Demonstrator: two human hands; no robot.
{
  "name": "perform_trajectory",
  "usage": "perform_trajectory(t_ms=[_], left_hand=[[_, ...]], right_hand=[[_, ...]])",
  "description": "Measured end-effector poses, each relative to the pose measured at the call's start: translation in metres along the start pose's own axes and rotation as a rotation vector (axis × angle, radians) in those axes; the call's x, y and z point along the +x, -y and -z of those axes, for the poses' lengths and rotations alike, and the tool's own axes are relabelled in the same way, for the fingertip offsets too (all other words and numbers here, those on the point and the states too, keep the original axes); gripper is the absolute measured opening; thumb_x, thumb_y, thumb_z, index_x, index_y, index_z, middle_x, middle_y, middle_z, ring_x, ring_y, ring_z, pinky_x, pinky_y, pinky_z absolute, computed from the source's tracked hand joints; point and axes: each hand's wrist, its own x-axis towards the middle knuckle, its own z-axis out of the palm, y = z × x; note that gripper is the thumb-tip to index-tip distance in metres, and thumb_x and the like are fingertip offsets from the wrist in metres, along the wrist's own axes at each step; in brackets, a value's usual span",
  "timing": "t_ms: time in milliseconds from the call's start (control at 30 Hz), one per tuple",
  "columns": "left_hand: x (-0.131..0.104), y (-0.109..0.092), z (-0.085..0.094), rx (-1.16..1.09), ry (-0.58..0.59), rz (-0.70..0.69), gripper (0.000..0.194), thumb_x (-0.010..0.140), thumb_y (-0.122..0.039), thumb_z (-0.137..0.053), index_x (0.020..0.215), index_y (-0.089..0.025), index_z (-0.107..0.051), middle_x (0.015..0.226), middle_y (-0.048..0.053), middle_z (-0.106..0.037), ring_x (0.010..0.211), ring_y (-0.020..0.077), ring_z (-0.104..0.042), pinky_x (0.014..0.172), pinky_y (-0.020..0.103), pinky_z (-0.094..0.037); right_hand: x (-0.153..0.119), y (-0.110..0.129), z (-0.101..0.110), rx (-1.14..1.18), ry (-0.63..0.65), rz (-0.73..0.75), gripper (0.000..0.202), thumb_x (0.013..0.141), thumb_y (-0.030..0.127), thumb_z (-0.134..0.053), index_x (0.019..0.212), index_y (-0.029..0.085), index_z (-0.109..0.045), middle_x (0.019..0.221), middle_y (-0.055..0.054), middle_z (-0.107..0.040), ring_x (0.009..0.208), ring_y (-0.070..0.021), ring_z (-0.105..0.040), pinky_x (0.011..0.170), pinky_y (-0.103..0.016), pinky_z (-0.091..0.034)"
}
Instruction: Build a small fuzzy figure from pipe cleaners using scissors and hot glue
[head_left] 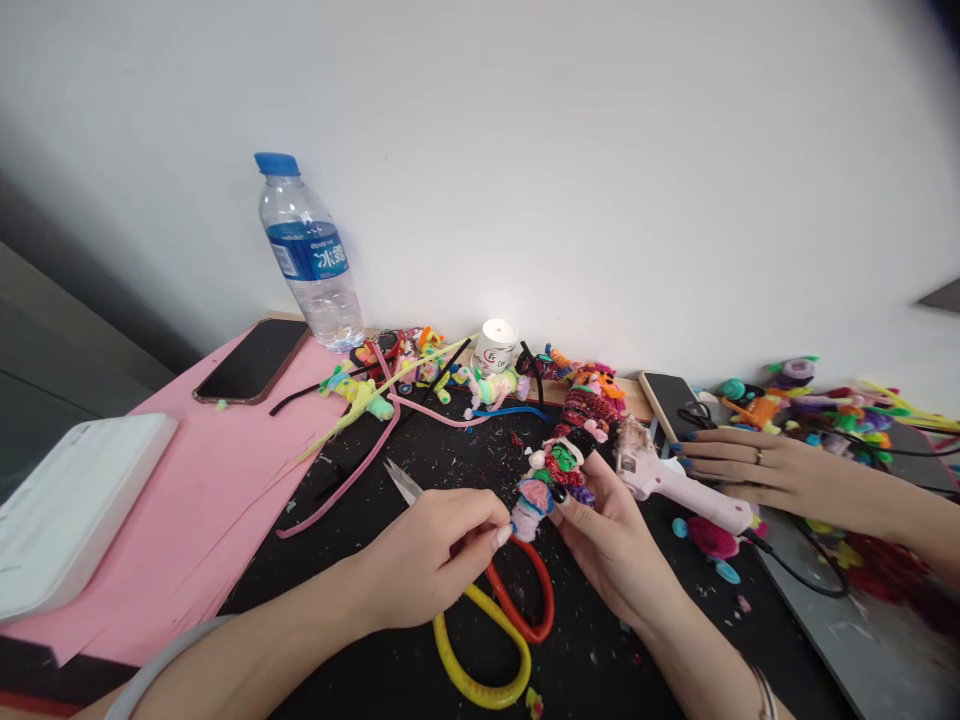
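Observation:
A colourful pipe-cleaner figure, fuzzy and coiled with pink, white, green and red parts, is gripped between the thumb and fingers of my right hand. From the left, my left hand pinches at its lower end; the exact contact is partly hidden by the fingers. Under my left hand lie scissors with one yellow and one red handle loop, their blade tip showing beyond the knuckles. A pale pink glue gun rests on the black table surface just right of my right hand.
Another person's hand lies at the right beside a phone and a pile of pipe cleaners. A water bottle, a dark phone, pink paper and a white box are left. A paper cup stands by the wall.

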Motion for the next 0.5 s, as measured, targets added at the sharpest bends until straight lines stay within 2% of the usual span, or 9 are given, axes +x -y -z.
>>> perform_trajectory(t_ms=[300,433,500], left_hand=[[-0.0015,0.0009,-0.0019,-0.008,0.009,0.029,0.012,0.086,-0.015,-0.043,0.076,-0.017,-0.05,0.063,-0.003,-0.043,0.054,0.0092,-0.04,0.053,0.021,-0.033],[-0.0029,0.0013,-0.0006,-0.05,-0.003,0.037,0.005,0.082,-0.015,-0.048,0.078,-0.016,-0.051,0.063,-0.004,-0.046,0.05,0.0079,-0.04,0.049,0.02,-0.033],[-0.003,0.0019,0.0011,-0.085,-0.047,0.038,0.003,0.081,-0.018,-0.049,0.079,-0.016,-0.052,0.062,-0.003,-0.048,0.05,0.0081,-0.04,0.047,0.02,-0.032]], right_hand=[[0.0002,0.0002,-0.0011,0.008,-0.002,-0.017,0.035,0.076,0.02,-0.071,0.108,0.029,-0.059,0.109,-0.002,-0.065,0.096,-0.0182,-0.06,0.084,-0.03,-0.047],[0.001,0.0007,-0.0011,0.019,-0.008,-0.021,0.03,0.076,0.021,-0.071,0.105,0.026,-0.061,0.105,-0.002,-0.066,0.086,-0.0158,-0.06,0.077,-0.026,-0.048],[0.0015,0.0013,0.0002,0.035,-0.016,-0.021,0.029,0.076,0.022,-0.071,0.103,0.024,-0.061,0.101,-0.002,-0.066,0.08,-0.0141,-0.059,0.073,-0.024,-0.047]])
